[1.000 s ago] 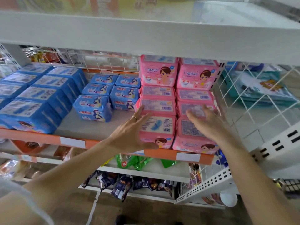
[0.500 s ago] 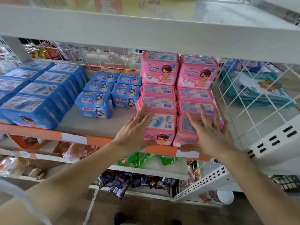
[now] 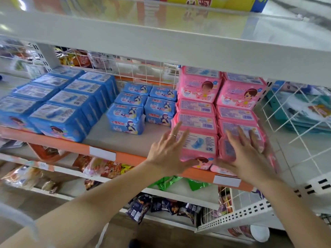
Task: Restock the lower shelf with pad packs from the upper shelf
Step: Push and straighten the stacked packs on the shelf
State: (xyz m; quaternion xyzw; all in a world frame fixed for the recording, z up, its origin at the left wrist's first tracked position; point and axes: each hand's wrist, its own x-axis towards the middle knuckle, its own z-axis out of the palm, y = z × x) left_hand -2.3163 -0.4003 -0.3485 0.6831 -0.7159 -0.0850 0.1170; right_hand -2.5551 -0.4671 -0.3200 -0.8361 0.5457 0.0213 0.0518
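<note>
Pink pad packs (image 3: pixel 198 120) stand in two rows at the right end of the orange-edged shelf (image 3: pixel 71 144), with two more stacked at the back. My left hand (image 3: pixel 167 152) lies with straight fingers against the left side of the front left pink pack (image 3: pixel 198 146), its thumb under the pack's front face. My right hand (image 3: pixel 245 154) rests flat with spread fingers on top of the front right pink pack (image 3: pixel 231 128), thumb along its front. Small blue pad packs (image 3: pixel 125 119) and larger blue packs (image 3: pixel 59 120) fill the shelf's middle and left.
A white shelf board (image 3: pixel 161 40) hangs low right above the pink packs. A white wire divider (image 3: pixel 293 111) bounds the shelf on the right, with teal packs (image 3: pixel 304 110) behind it. Snack bags (image 3: pixel 105 167) and dark packets (image 3: pixel 161 204) lie on shelves below.
Both hands have slid slightly forward and spread over the front pink packs; the right hand has come down flat on the right pack. The camera has shifted a little.
</note>
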